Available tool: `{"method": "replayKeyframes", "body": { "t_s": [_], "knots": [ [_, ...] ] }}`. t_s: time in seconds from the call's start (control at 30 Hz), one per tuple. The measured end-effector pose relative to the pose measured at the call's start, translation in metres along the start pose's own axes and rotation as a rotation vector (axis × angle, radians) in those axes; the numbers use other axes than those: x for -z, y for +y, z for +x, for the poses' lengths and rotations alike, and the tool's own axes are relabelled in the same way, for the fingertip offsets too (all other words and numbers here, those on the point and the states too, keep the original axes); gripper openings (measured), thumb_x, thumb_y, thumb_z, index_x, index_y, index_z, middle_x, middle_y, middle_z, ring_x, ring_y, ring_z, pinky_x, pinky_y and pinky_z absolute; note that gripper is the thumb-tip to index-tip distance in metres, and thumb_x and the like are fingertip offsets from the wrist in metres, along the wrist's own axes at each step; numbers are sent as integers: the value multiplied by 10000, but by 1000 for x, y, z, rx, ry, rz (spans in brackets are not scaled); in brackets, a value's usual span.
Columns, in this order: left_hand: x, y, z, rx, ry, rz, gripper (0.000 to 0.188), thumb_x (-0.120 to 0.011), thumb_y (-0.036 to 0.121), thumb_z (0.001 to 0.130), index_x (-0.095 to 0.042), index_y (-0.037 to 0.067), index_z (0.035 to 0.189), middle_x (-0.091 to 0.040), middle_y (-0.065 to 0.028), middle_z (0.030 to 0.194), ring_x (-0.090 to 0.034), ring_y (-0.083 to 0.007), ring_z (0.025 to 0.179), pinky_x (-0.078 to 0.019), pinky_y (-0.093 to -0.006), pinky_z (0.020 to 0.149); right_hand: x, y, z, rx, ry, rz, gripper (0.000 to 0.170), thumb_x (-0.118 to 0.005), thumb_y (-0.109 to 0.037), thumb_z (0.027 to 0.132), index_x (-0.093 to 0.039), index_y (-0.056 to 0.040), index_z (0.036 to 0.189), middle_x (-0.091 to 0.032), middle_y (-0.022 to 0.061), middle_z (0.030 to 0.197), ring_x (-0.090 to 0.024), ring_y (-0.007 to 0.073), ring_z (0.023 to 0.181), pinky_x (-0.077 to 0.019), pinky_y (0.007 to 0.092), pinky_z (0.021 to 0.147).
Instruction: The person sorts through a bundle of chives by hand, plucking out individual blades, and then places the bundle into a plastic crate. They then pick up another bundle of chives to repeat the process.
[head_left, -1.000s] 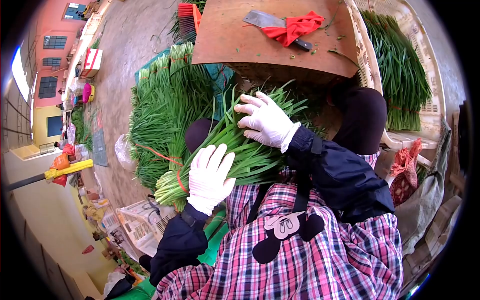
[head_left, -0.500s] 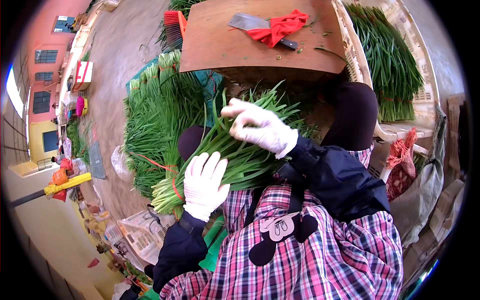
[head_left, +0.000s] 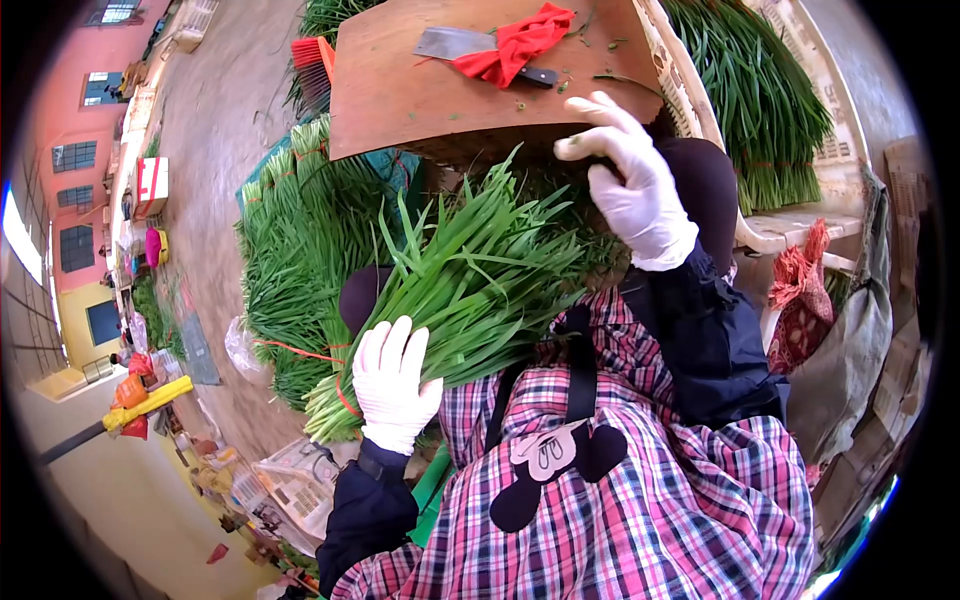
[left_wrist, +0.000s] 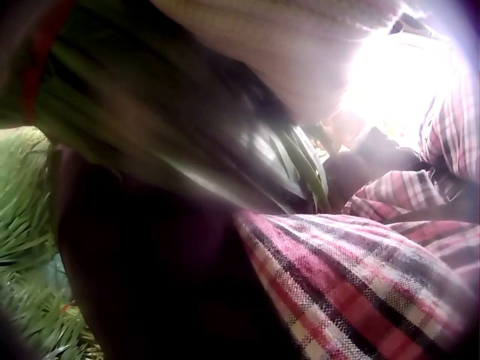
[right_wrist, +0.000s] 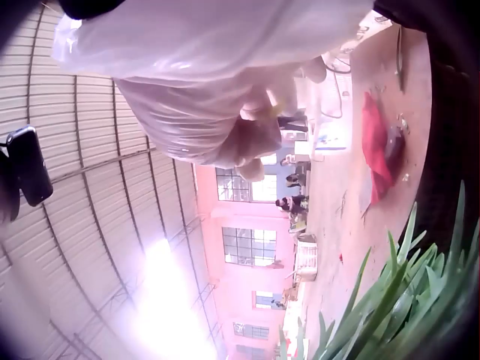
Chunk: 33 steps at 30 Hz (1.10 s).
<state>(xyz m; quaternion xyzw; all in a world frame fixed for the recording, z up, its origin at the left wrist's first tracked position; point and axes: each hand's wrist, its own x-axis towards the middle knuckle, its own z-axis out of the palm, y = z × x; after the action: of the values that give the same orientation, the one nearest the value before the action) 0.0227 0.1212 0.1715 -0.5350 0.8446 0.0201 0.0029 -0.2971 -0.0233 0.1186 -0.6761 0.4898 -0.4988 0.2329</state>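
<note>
A leafy bundle of garlic chives (head_left: 470, 290) lies across the person's lap, its cut stems pointing left and a red band (head_left: 345, 398) round them. The gloved left hand (head_left: 393, 385) rests on it just beside the band, fingers straight and thumb spread. In the left wrist view, that hand's glove (left_wrist: 300, 45) overlaps the dark, blurred bundle. Raised to the right of the leaf tips, the gloved right hand (head_left: 635, 190) has bent, parted fingers. A small yellowish bit (right_wrist: 281, 105) shows by its fingertips in the right wrist view.
Several banded chive bundles (head_left: 290, 250) lie on the floor at left. Ahead, a brown board (head_left: 380, 85) bears a cleaver (head_left: 455, 43) and a red cloth (head_left: 520, 45). A pale crate (head_left: 690, 75) at right holds more chives (head_left: 750, 100). A red brush (head_left: 312, 70) is beside the board.
The right hand has lifted off the chive leaves and moved right, its fingers parting after coming together. The left hand stays on the bundle. The head view has shifted slightly.
</note>
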Motion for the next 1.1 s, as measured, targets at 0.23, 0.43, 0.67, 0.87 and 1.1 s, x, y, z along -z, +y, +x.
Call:
{"method": "replayKeyframes", "body": {
  "t_s": [0.23,0.43,0.67,0.87,1.1],
  "knots": [
    [-2,-1,-3,-7,-5,26,608,-663,288,622,-590,79,1189,-520,-124,1305,-449,-360,1206,-362,-509,1024,-38,-15,-30,197,-442,50,284,-702,-117,704,-674,-141,985,-596,98,1182,-488,358,1209,-394,472,984],
    [-3,-1,-7,37,27,-12,543,-632,283,626,-593,72,1125,-518,-151,1305,-445,-394,1219,-348,-526,1034,-76,-59,-84,191,-815,-36,511,-667,-196,764,-556,-156,1261,-537,98,1304,-480,303,1255,-408,478,991],
    [-5,1,-14,135,151,-101,617,-646,237,617,-512,45,1188,-413,-215,1386,-393,-439,1266,-342,-530,1045,-61,-61,-87,227,-712,9,184,-640,-201,758,-628,-107,916,-580,51,932,-596,234,905,-492,381,727],
    [-10,-9,-24,206,248,-195,771,-670,244,713,-348,39,1384,-288,-256,1475,-324,-431,1343,-283,-494,1109,-25,-41,-83,191,-858,-6,107,-631,-190,726,-630,-87,757,-598,81,791,-621,286,780,-505,409,671],
    [8,-27,5,355,-72,-299,941,-709,54,698,-202,15,1490,-277,-228,1501,-294,-372,1387,-257,-398,1147,43,-7,-28,41,-271,-208,452,-659,-109,773,-573,-91,1217,-618,131,1097,-611,337,960,-508,387,816]
  ]
}}
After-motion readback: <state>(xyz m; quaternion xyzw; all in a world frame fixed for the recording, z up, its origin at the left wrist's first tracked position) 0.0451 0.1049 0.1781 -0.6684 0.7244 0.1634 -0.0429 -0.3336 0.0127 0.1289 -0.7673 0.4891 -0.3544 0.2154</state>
